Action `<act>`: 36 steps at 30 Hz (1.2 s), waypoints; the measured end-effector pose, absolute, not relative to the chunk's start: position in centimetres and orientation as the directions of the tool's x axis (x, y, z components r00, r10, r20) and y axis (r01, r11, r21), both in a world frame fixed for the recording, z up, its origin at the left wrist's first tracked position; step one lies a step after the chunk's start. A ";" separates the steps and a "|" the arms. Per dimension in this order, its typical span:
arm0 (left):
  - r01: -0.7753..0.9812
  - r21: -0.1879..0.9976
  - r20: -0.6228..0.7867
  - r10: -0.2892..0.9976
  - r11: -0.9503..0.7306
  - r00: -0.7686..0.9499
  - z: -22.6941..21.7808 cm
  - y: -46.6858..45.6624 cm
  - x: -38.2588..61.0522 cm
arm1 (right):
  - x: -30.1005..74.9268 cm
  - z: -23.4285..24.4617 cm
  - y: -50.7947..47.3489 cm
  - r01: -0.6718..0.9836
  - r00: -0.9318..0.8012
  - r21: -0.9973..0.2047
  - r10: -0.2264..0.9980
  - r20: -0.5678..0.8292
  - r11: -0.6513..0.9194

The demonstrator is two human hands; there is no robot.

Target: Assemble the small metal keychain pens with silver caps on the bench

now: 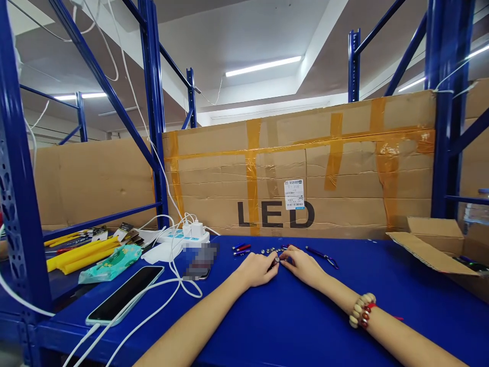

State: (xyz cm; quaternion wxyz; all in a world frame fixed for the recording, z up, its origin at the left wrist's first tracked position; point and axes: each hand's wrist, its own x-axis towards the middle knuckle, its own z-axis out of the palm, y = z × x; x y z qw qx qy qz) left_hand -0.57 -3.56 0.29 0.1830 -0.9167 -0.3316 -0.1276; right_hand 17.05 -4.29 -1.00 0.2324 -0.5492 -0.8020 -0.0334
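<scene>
My left hand (256,268) is closed, pinching a small round silver piece (277,260) that looks like a button cell. The fingers of my right hand (302,265) are bent together and meet the same piece from the other side. Just beyond my hands, several small silver discs (268,251) lie on the blue tabletop (298,326). To their left are several short blue and red pen-like tubes (241,249). Right of my right hand lies a dark blue tube (316,252) with a clip at its end. My fingers partly hide the pieces behind them.
At left lie a phone (126,294) with white cables, a power strip (185,234), a green packet (110,262) and yellow tubes (87,255). An open cardboard box (435,244) stands at right. A large carton (214,188) and blue rack posts (153,102) close off the back.
</scene>
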 end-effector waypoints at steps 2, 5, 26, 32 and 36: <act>0.656 -0.251 0.350 0.565 -0.711 0.747 0.3 -3.5 -0.6 | 17.0 -1.0 -4.2 0.896 -0.278 -0.215 0.868 0.412 0.389; 0.659 -0.241 0.352 0.568 -0.713 0.744 0.3 -3.5 -0.5 | 17.1 -0.9 -4.2 0.899 -0.258 -0.225 0.869 0.422 0.376; 0.657 -0.215 0.368 0.563 -0.723 0.740 0.0 -3.0 -0.5 | 17.1 -0.7 -4.5 0.926 -0.211 -0.208 0.887 0.410 0.316; 0.658 -0.209 0.356 0.570 -0.724 0.740 0.1 -3.1 -0.5 | 17.0 -0.5 -4.6 0.926 -0.198 -0.223 0.894 0.401 0.305; 0.659 -0.213 0.349 0.573 -0.722 0.741 0.0 -3.1 -0.5 | 17.0 -0.5 -4.5 0.926 -0.206 -0.217 0.895 0.396 0.309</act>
